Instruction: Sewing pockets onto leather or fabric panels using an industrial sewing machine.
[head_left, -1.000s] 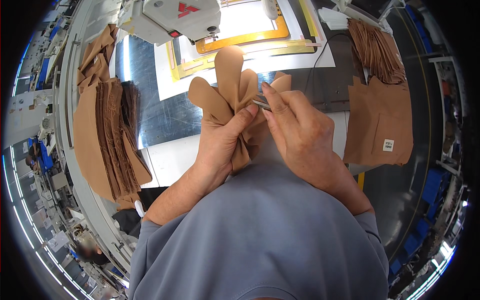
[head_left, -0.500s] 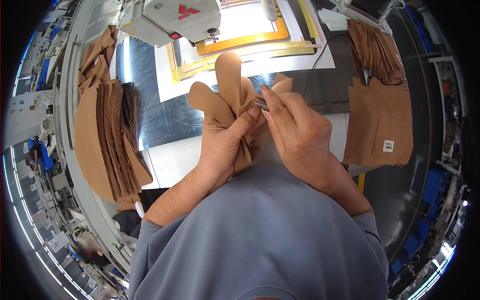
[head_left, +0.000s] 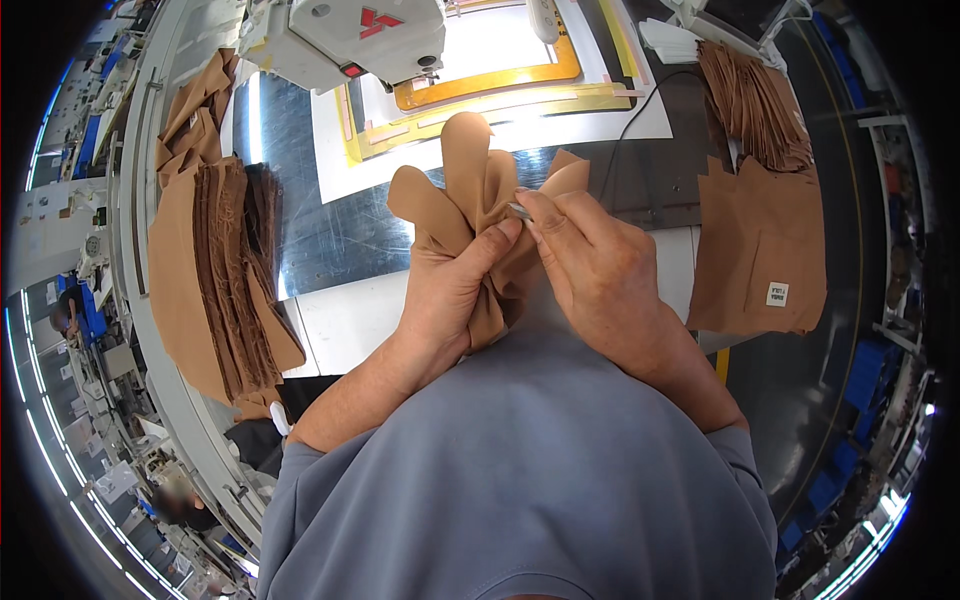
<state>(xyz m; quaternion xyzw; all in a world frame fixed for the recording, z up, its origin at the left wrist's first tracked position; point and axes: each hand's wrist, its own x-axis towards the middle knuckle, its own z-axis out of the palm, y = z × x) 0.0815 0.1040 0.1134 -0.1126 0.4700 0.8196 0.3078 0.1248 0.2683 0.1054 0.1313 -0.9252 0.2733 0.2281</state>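
A bunched piece of tan fabric [head_left: 470,175] stands up in front of my chest, its flaps fanning upward. My left hand [head_left: 450,295] is shut around its lower part, thumb pressed on the cloth. My right hand [head_left: 600,270] pinches a small metal tool [head_left: 520,211] against the fabric's upper right edge, next to the left thumb tip. What kind of tool it is I cannot tell, as most of it is hidden by my fingers.
A white sewing machine head [head_left: 350,35] stands at the back over a yellow frame [head_left: 490,85] on a white plate. A thick stack of tan pieces [head_left: 215,280] lies left. More tan pieces, one with a white label [head_left: 760,250], lie right. Shiny metal table [head_left: 310,225].
The two hands and the fabric stay almost in the same place. The right fingers have shifted slightly along the cloth's edge.
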